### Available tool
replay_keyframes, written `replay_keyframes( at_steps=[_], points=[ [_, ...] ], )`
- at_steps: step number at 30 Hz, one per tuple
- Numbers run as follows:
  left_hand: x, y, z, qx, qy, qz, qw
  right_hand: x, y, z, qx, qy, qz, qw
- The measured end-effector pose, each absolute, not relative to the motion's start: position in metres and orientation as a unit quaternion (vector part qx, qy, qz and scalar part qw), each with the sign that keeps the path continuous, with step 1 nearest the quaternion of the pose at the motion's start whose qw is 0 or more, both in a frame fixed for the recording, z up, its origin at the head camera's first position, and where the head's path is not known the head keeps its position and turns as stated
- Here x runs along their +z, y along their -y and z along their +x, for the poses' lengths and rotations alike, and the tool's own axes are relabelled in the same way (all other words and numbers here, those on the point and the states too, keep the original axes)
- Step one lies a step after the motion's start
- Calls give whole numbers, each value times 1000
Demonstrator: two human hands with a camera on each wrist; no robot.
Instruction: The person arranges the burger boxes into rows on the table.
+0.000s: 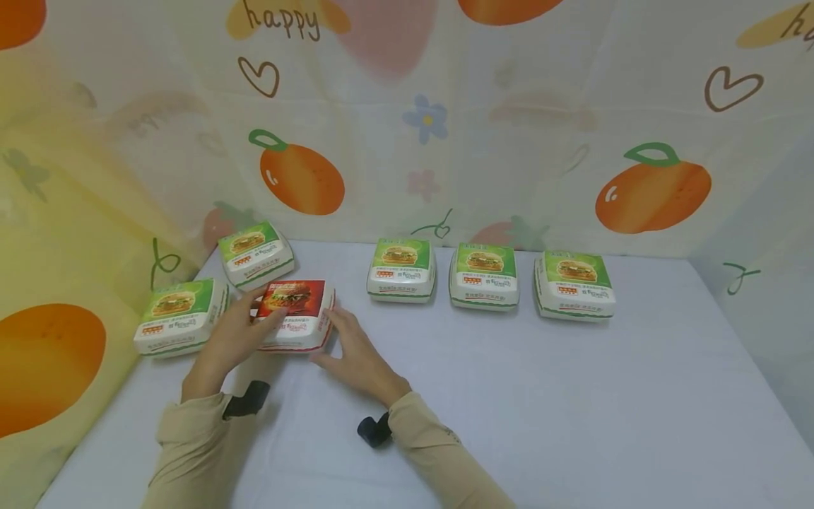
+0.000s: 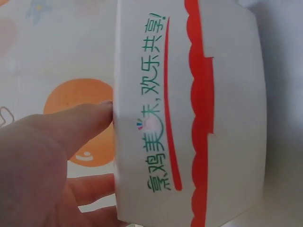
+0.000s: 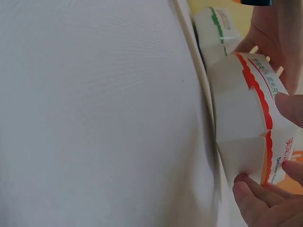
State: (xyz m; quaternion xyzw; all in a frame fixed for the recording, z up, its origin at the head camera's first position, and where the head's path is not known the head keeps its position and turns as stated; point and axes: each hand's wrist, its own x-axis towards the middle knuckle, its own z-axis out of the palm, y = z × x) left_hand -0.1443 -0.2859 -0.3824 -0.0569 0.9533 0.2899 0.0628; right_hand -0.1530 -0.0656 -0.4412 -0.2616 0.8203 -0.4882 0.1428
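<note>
Both hands hold a white burger box with a red top near the left side of the table. My left hand grips its left side, with the thumb over the top. At the right front corner is my right hand, fingers along the right side and thumb by the front. In the left wrist view, the box's front face shows a red scalloped band and green lettering. The right wrist view shows fingers of the right hand against the box's side. Part of the left hand's fingers is hidden behind the box.
A green-topped burger box lies left of the left hand, and another sits just behind. Three more green-topped boxes, left, middle and right, form a row near the table's back edge. A fruit-print cloth hangs behind.
</note>
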Motion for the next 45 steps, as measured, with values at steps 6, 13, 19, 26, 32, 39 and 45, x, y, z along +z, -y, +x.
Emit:
replay_keyframes(
  at_steps=[6, 13, 19, 26, 32, 39, 45],
  points=[
    [-380, 274, -139, 292, -954, -54, 47, -439, 57, -154, -502, -818, -252, 126],
    [-381, 261, -132, 292, -954, -56, 41, -436, 47, -152, -500, -819, -261, 106],
    [-376, 250, -125, 293, -954, -49, 41, -430, 34, -150, -521, -807, -254, 114],
    [-374, 239, -120, 303, -952, -22, 28, -424, 17, -147, -537, -797, -245, 126],
    [-377, 230, -118, 315, -948, -6, 41, -422, 0, -143, -530, -802, -246, 124],
    [-377, 216, -114, 302, -952, 7, 49, -419, -18, -139, -525, -806, -237, 133],
    [-375, 205, -109, 287, -956, 35, 42, -416, -31, -135, -518, -812, -233, 132]
  ],
)
